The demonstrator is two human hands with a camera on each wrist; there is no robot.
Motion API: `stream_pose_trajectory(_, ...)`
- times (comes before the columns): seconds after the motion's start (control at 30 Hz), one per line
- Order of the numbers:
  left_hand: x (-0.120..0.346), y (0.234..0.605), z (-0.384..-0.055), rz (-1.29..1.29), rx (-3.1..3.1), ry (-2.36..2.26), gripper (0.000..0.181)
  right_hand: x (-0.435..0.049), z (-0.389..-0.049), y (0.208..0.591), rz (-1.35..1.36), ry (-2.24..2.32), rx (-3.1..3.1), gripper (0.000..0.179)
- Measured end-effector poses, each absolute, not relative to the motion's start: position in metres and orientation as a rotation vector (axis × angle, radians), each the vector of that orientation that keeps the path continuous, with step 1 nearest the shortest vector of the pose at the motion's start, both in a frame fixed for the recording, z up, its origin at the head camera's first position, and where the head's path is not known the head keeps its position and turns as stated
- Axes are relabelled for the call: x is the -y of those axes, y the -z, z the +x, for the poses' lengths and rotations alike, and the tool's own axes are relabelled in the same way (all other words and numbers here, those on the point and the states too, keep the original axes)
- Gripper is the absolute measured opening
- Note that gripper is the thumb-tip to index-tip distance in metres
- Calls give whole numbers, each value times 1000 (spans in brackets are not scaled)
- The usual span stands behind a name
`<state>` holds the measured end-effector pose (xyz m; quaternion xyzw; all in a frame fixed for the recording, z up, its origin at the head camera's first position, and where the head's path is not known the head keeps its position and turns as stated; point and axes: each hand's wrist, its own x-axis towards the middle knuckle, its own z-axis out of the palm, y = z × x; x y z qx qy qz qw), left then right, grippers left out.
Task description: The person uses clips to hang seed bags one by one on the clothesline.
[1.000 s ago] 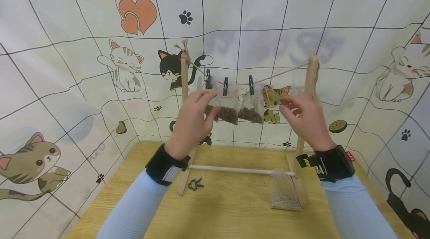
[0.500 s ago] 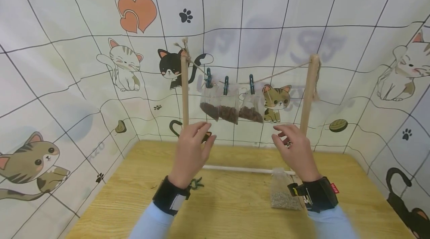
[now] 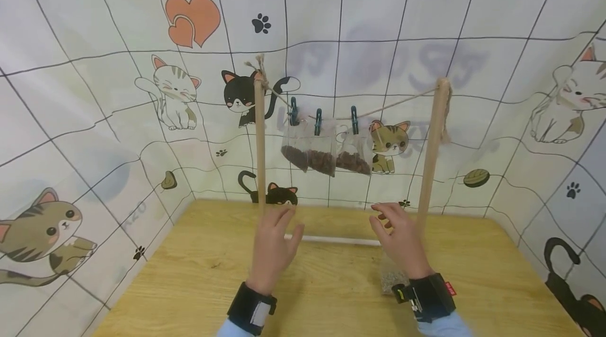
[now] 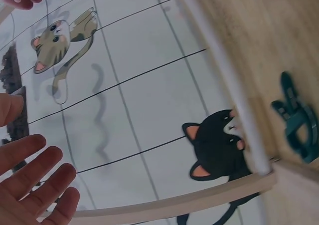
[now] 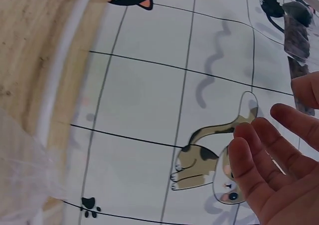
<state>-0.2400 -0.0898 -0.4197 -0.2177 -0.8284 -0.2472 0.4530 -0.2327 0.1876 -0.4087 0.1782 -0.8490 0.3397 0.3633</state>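
My left hand [image 3: 274, 247] is in front of the frame's left post, fingers relaxed, holding nothing. The right hand [image 3: 400, 240] is likewise loose, low in front of the right post. Behind and above them, three clear plastic bags hang from a twine line [image 3: 397, 105]: a left bag [image 3: 294, 158], a middle bag [image 3: 322, 162] and a right bag [image 3: 353, 162], all with dark brown contents. Green clips [image 3: 318, 121] pinch their tops. Another bag [image 3: 387, 280], with pale grains, lies on the table, partly covered by the right hand. A loose green clip [image 4: 299, 120] shows in the left wrist view.
Two wooden posts, left [image 3: 260, 153] and right [image 3: 432, 153], carry the twine. A white rod [image 3: 336, 240] joins them low down, above the wooden table [image 3: 199, 274]. Cat-patterned cloth [image 3: 360, 6] surrounds the table at the back and sides.
Both hands have come down from beside the hanging bags and back toward the person, drawing slightly closer together. The hanging bags stay in place. The left hand now hides the loose clip in the head view.
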Motion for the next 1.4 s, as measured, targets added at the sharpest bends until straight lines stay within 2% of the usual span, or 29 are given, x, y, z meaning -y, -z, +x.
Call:
stream_pose_trajectory(0.57, 92, 471, -232, -442, 2190, 652, 30, -168, -221, 455, 367, -922, 2289, 27)
stream_pose_trajectory(1.0, 117, 468, -235, -262, 2318, 749, 25, -145, -219, 468, 379, -1048, 2308, 26)
stream_pose_trajectory(1.4, 142, 478, -242, -259, 2540, 805, 28, -109, -216, 477, 434, -1158, 2457, 25)
